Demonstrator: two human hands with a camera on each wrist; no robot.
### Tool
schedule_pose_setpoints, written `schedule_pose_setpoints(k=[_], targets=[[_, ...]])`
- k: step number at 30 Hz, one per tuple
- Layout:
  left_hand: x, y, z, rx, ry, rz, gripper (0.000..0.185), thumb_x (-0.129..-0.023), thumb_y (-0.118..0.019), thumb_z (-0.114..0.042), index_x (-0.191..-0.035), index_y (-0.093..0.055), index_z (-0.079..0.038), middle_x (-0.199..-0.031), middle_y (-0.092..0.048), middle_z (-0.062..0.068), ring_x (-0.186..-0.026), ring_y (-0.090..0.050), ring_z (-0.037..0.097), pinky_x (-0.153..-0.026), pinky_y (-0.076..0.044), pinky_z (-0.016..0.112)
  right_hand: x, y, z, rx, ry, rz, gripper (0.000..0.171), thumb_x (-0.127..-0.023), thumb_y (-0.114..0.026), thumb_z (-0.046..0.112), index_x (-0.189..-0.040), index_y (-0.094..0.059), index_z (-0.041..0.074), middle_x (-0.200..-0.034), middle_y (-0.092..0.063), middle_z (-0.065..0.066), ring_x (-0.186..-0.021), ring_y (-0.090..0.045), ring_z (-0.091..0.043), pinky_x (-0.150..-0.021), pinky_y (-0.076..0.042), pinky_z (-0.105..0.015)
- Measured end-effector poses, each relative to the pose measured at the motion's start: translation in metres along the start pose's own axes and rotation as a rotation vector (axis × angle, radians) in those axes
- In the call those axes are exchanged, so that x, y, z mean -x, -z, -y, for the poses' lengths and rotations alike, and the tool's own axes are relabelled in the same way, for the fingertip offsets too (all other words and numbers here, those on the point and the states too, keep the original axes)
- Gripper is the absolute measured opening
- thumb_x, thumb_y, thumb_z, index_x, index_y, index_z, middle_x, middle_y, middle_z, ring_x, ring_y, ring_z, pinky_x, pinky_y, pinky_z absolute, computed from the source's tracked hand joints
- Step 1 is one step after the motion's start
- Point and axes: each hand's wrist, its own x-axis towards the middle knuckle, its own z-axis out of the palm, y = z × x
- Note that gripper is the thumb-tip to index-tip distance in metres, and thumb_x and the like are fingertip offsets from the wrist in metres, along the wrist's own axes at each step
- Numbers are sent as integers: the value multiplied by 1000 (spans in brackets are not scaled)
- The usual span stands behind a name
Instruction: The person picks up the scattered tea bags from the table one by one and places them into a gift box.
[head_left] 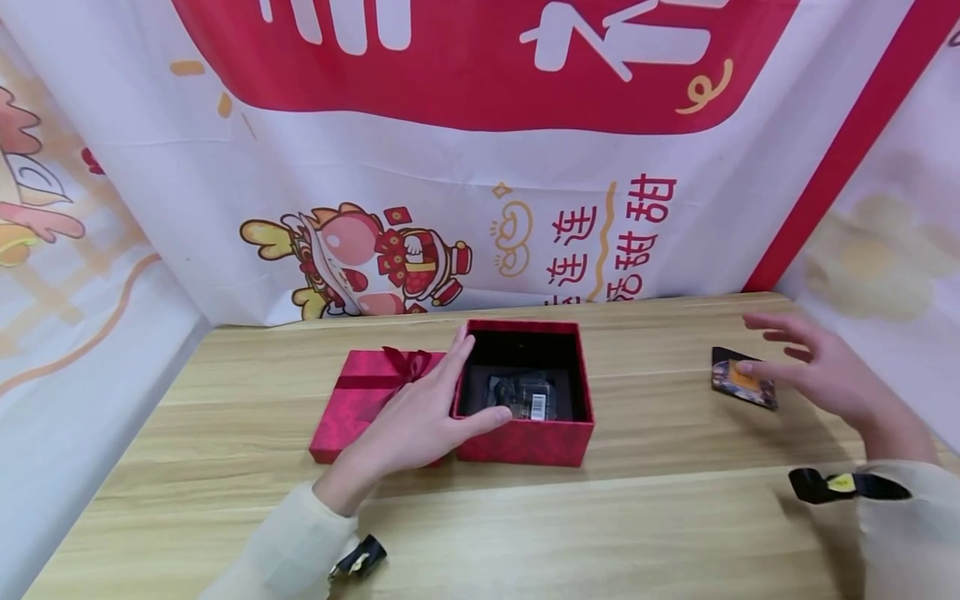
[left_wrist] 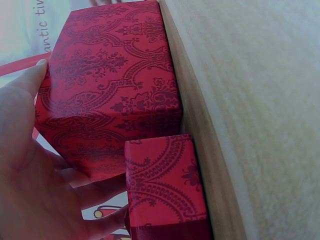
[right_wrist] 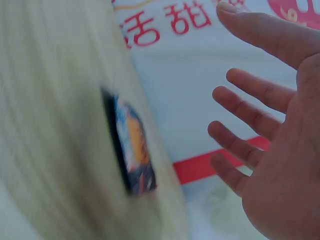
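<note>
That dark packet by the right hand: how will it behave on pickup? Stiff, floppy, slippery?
Probably light and thin: the dark packet lies flat on the wooden table, so fingertips may need to slide it or lift an edge. Its printed face looks glossy, so likely a bit slippery. It won't roll or tip. The right hand hovers over it with fingers spread; stiffness can't be told.

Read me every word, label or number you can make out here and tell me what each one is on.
"连连" and "甜甜": red characters on the banner behind the table; the column between them is partly hidden.
Large white characters at the banner's top: cut off, unreadable.
"tic ti": letters on the banner's edge in the left wrist view, cut off.
Barcode label in the open box: too small.
Packet print: blurred.
</note>
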Motion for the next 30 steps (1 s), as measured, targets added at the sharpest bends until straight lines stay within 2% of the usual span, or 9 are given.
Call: schedule_pose_setpoints(k=[3, 6, 9, 11, 17, 19, 21, 24, 30], targets=[[1, 0, 0, 2, 1, 1, 113, -85, -58, -89, -170, -1, -42, -177, -5, -21, -154, -46, 28, -116, -47, 61, 1, -1, -12, 42, -66, 48, 67, -99, -77, 36, -157, -49, 15, -152, -48, 5, -120, -43, 10, -86, -36, -6], [1, 0, 0, 4, 3, 2, 113, -84, -58, -90, -170, -2, -42, -177, -5, -21, -152, -48, 29, -116, -47, 61, 1, -2, -21, 68, -118, 104, 76, -97, -77, 41, -160, -44, 15, -163, -41, -13, -136, -48, -18, -83, -39, -9], [1, 0, 0, 0, 4, 2, 114, -84, -57, -91, -170, -2, -42, -177, -4, -21, -152, -48, 29, -117, -47, 61, 1, -4, -26, 68, -156, 152, 84, -96, -79, 42, -163, -39, 10, -165, -36, -26, -142, -42, -51, -80, -42, -8], [1, 0, 0, -1, 3, 0, 113, -84, -58, -90, -170, -2, -43, -177, -4, -22, -151, -49, 29, -117, -46, 61, 0, -5, -29, 65, -171, 182, 88, -95, -80, 42, -164, -36, 8, -163, -35, -32, -140, -42, -60, -78, -44, -9], [0, 0, 0, 3, 1, -4, 110, -87, -61, -84, -170, -2, -43, -177, -3, -23, -152, -49, 29, -117, -46, 61, -1, -10, -34, 127, -169, 229, 94, -94, -81, 45, -166, -33, 8, -156, -40, -37, -133, -50, -61, -80, -45, -16], [0, 0, 0, 5, 2, -4, 110, -88, -62, -83, -170, -3, -42, -177, -2, -23, -152, -48, 28, -117, -46, 61, -2, -10, -35, 140, -175, 239, 96, -93, -81, 46, -166, -32, 8, -156, -40, -37, -133, -49, -59, -86, -46, -25], [0, 0, 0, 6, 2, -4, 110, -88, -62, -83, -170, -3, -42, -177, -2, -24, -153, -47, 27, -117, -46, 60, -4, -11, -35, 154, -178, 244, 98, -93, -81, 47, -166, -31, 6, -156, -39, -38, -133, -48, -60, -94, -49, -40], [-1, 0, 0, 8, 0, -4, 110, -87, -62, -83, -170, -3, -42, -176, -1, -25, -152, -49, 27, -117, -47, 60, -6, -13, -38, 174, -173, 248, 101, -92, -81, 48, -166, -29, 3, -156, -38, -39, -130, -47, -60, -99, -46, -61], [-1, -1, 1, 3, 4, -5, 113, -83, -57, -91, -170, -2, -44, -176, -2, -25, -151, -49, 27, -116, -48, 60, -10, -17, -42, 230, -134, 228, 104, -91, -82, 50, -165, -30, 0, -153, -40, -41, -126, -49, -58, -98, -45, -64]])
